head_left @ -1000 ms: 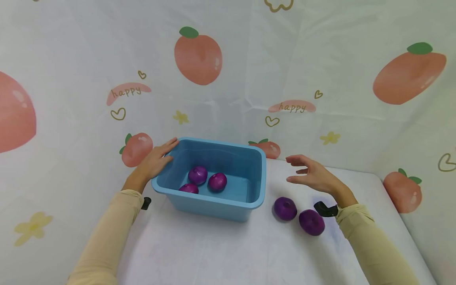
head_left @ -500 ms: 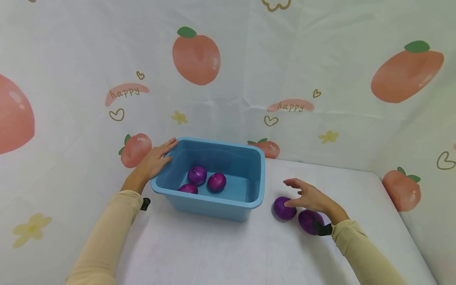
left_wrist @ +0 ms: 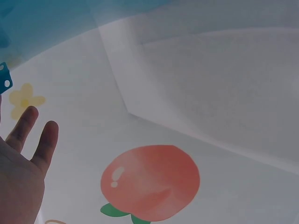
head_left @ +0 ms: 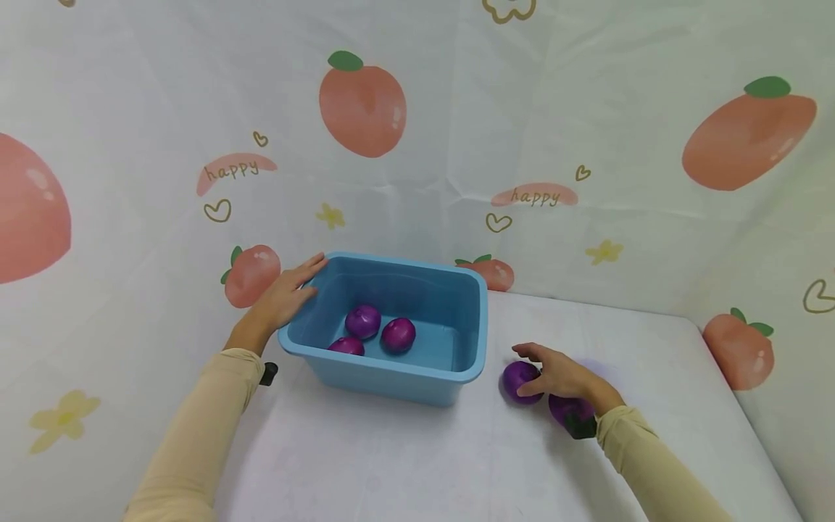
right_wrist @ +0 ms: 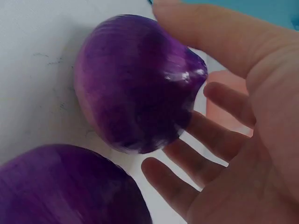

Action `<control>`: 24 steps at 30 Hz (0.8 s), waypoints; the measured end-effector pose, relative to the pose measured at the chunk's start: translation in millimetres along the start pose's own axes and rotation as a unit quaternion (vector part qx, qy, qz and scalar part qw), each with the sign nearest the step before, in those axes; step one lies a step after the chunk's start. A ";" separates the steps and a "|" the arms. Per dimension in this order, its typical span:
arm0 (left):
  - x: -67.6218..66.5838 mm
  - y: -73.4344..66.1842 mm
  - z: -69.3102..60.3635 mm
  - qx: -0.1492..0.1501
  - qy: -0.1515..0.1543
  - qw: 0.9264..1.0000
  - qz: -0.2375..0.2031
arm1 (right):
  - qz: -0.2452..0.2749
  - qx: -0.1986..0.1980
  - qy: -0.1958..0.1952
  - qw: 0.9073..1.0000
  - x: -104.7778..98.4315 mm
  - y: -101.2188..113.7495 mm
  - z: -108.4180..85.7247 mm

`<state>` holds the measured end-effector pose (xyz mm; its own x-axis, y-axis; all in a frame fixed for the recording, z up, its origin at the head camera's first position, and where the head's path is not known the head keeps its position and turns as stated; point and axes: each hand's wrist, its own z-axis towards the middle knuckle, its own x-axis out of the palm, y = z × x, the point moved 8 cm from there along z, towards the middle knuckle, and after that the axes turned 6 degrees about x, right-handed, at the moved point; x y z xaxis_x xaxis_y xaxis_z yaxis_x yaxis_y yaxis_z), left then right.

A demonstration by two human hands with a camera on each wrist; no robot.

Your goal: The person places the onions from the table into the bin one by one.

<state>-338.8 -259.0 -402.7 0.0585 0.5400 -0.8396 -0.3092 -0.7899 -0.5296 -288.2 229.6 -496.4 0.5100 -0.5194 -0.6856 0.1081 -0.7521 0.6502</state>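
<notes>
My left hand (head_left: 280, 299) rests with extended fingers on the left rim of a blue plastic tub (head_left: 385, 386); in the left wrist view the fingers (left_wrist: 46, 142) are spread. Inside the tub lie three purple onions: one (head_left: 362, 322) at the back, one (head_left: 399, 336) to its right, one (head_left: 346, 346) partly hidden by the front wall. To the right of the tub, my right hand (head_left: 561, 373) reaches around a purple onion (right_wrist: 135, 88), thumb on one side and loosely bent fingers on the other. No firm grip shows. Another purple onion (right_wrist: 70, 186) sits under the wrist.
White cloth (head_left: 391, 464) covers the table. Behind it hangs a white backdrop (head_left: 443, 109) printed with peaches and the word "happy". Black wrist mounts (head_left: 580, 426) stick out below both sleeves.
My right hand has come down and slightly toward me, from above the table to around the nearer-to-tub onion. The left hand, the tub and the onions stay where they were.
</notes>
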 end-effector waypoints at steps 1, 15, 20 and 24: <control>0.2 -0.1 0.0 0.000 0.000 1.000 0.000 | -0.003 -0.001 0.001 1.000 1.4 0.1 0.0; 1.5 -1.9 -2.5 -0.004 -0.003 1.000 0.001 | -0.039 0.002 -0.012 0.999 11.0 -0.8 0.1; 1.5 -2.0 -2.4 0.000 -0.005 1.000 0.008 | -0.044 -0.001 -0.018 0.999 11.2 0.7 -0.4; 0.4 -2.8 -1.9 0.004 -0.006 1.000 0.008 | -0.040 -0.011 -0.031 0.999 7.0 5.3 -0.7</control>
<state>-336.1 -257.2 -401.8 0.0414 0.5309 -0.8464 -0.3182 -0.7960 -0.5148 -283.5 222.3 -497.5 0.4455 -0.4833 -0.7536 0.1654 -0.7828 0.5999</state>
